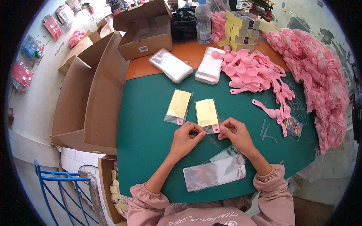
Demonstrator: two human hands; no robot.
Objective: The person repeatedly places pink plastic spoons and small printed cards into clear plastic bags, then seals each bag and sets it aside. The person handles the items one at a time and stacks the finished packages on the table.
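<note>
A clear plastic bag (212,130) with a yellow card (206,113) in it lies on the green mat (151,143). A pink handle end with a hole (215,128) shows below the card. My left hand (188,136) pinches the bag's lower left corner between thumb and finger. At the lower right corner, my right hand (236,135) is closed in a pinch on the same bag. Just left of it lies a similar filled bag (177,106), apart from both hands. Closer to me, a loose stack of empty clear bags (215,172) lies flat.
Pink scoops (250,71) are heaped at the back right, beside a long mound of bagged pink scoops (313,71). Two stacks of clear bags (171,66) lie at the back. Cardboard boxes (102,94) flank the left side. A water bottle (203,22) stands behind.
</note>
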